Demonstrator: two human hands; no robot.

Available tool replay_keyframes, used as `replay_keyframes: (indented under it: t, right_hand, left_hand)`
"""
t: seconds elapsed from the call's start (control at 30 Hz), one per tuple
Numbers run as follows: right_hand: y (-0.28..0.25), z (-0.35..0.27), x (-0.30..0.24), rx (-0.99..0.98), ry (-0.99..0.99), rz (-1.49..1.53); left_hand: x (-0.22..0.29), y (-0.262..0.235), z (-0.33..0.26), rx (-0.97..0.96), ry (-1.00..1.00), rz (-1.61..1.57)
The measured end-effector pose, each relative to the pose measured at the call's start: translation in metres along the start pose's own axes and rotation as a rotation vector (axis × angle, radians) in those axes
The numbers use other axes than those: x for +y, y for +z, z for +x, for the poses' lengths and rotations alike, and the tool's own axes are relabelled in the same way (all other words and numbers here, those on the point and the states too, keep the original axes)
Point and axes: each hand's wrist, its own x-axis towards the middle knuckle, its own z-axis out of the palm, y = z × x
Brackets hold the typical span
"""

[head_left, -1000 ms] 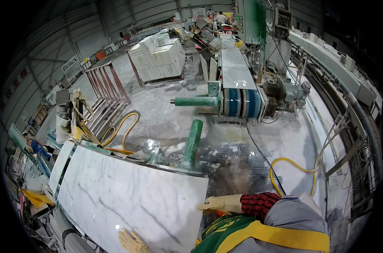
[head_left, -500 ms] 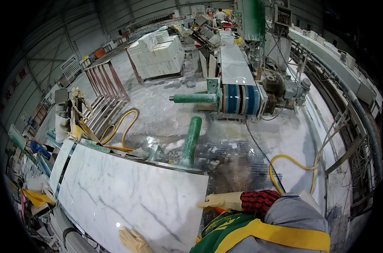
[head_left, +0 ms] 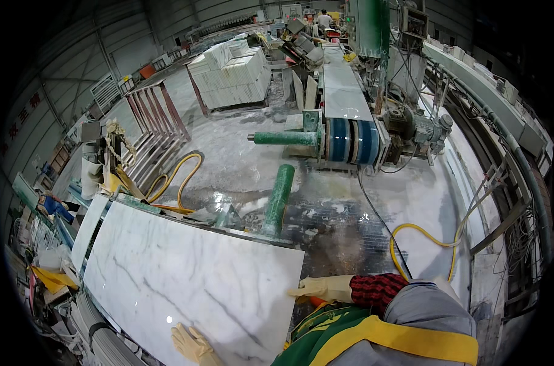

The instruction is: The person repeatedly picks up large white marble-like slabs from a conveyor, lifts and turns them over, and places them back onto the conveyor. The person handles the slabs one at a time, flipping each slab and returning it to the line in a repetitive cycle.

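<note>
A white marble slab [head_left: 185, 268] with grey veins lies flat in front of me, its surface wet and shiny. My left hand [head_left: 193, 345], in a pale rubber glove, rests on the slab's near part with the fingers spread. At the slab's right edge is my right hand [head_left: 321, 288], also gloved, with a red and black checked cuff. It grips that edge; the fingers under the slab are hidden. A narrow white strip [head_left: 91, 232] lies along the slab's left end, a dark gap between them.
A green roller post [head_left: 279, 198] stands behind the slab. Farther back, a conveyor [head_left: 349, 91] with blue drums carries a pale slab. Yellow hoses [head_left: 411, 227] lie on the wet floor. A metal rack [head_left: 158, 116] and stacked white blocks [head_left: 231, 79] stand at the back left.
The view has shifted slightly. Both hands keep their places on the slab, and the slab shows no clear movement.
</note>
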Motion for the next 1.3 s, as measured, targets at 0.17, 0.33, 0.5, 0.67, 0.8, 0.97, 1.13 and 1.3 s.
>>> replay_keyframes:
  t: [0.17,0.33,0.5,0.67,0.8,0.97,1.13,1.3]
  right_hand:
    - [-0.001,0.000,0.005,-0.003,-0.020,0.051]
    - [-0.006,0.002,0.015,0.020,0.001,0.049]
    - [-0.014,0.027,0.030,-0.031,0.025,-0.025]
    - [0.000,0.018,0.023,-0.038,-0.050,-0.046]
    - [0.004,0.026,0.036,-0.015,0.028,-0.042]
    - [0.015,0.018,0.027,0.093,0.030,-0.205]
    - [0.017,0.003,0.024,0.109,-0.081,-0.134]
    - [0.017,0.014,0.030,0.046,-0.017,-0.111]
  left_hand:
    - [0.003,0.001,0.001,0.003,-0.022,0.038]
    - [0.000,0.009,-0.001,0.163,0.136,-0.050]
    - [-0.017,0.019,-0.001,0.315,0.420,0.157]
    - [-0.027,0.017,-0.014,0.283,0.466,0.169]
    - [-0.014,0.001,-0.011,0.239,0.506,0.191]
    - [-0.024,0.021,-0.009,0.421,0.607,0.259]
    - [-0.015,0.011,-0.017,0.391,0.622,0.330]
    - [-0.025,-0.002,-0.025,0.403,0.589,0.323]
